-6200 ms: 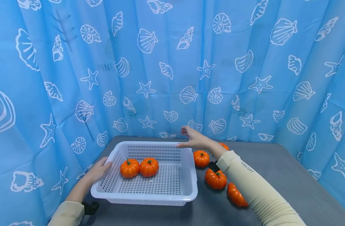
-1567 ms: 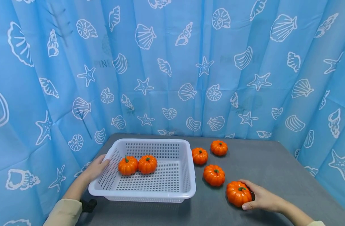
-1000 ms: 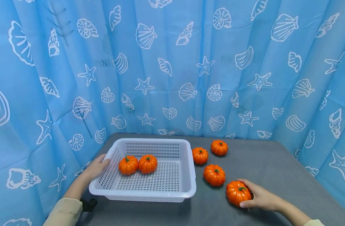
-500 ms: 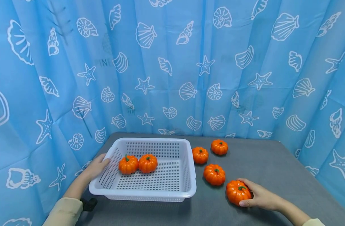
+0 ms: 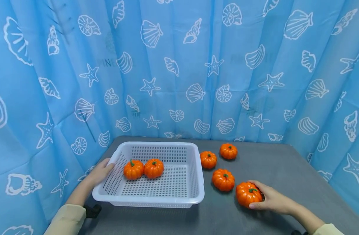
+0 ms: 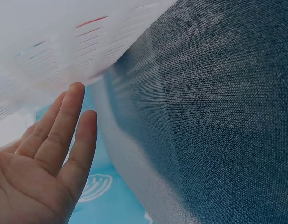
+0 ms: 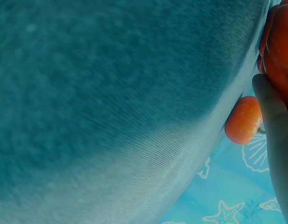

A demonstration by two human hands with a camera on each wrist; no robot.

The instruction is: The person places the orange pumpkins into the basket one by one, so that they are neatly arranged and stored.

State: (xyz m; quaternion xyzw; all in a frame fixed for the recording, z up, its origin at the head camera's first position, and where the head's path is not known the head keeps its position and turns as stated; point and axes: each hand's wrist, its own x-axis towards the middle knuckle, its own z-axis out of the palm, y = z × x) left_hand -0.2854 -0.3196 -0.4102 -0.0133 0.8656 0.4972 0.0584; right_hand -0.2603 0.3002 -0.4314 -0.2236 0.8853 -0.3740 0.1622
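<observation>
My right hand [image 5: 272, 199] grips a small orange pumpkin [image 5: 248, 195] with a green stem at the right front, thumb on its near side and fingers behind it, mostly hidden. In the right wrist view that pumpkin [image 7: 280, 51] shows at the edge beside a finger. At the left side of a white plastic basket [image 5: 156, 200], my left hand [image 5: 101, 171] holds the rim. The left wrist view shows its fingers [image 6: 74, 107] stretched along the basket's outer wall, the thumb out of sight. Two pumpkins [image 5: 133, 170] sit side by side in the basket's left half.
Three more pumpkins stand right of the basket: one close by its wall [image 5: 208, 160], one farther back [image 5: 228, 151], and one nearer [image 5: 223, 180], between basket and right hand. A grey cloth covers the table [image 5: 273, 163]. Behind hangs a blue shell-print curtain [image 5: 179, 65].
Since 6.2 s ago, my right hand has left the basket's far right corner and taken hold of the front pumpkin. In the last half second, hand and pumpkin rise slightly. My left hand stays.
</observation>
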